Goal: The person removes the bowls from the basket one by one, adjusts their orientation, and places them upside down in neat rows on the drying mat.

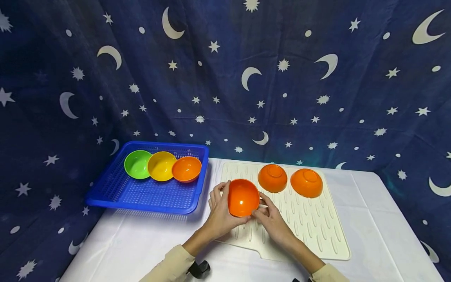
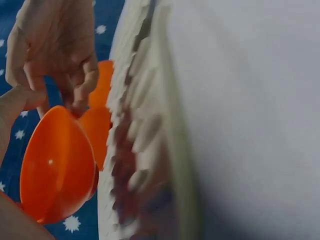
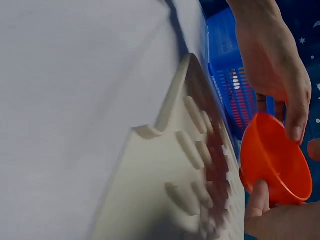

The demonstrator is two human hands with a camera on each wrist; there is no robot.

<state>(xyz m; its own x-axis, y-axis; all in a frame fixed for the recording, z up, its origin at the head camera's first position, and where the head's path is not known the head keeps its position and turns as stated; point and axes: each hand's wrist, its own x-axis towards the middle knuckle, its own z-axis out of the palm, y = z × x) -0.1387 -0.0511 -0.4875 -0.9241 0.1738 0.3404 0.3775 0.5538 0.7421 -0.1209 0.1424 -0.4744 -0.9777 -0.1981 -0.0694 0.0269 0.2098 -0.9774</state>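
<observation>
Between both hands an orange bowl [image 1: 243, 197] is held tilted above the white ribbed mat, its hollow facing the head camera. The left hand [image 1: 222, 213] grips its left side, with the thumb along the lower rim. At its right side the right hand [image 1: 275, 225] holds the bowl near the rim with thumb and fingers. In the right wrist view the bowl [image 3: 275, 160] is apart from the mat [image 3: 145, 185]. Two more orange bowls, one nearer [image 1: 272, 178] and one further right [image 1: 306, 183], lie upside down on the mat behind the hands.
A blue plastic basket [image 1: 151, 209] stands at the left of the table. Inside it, along the back, sit a green bowl [image 1: 137, 164], a yellow bowl [image 1: 162, 166] and an orange bowl [image 1: 186, 169], openings up. White cloth [image 1: 366, 235] covers the table; a dark star-patterned curtain [image 1: 225, 78] hangs behind.
</observation>
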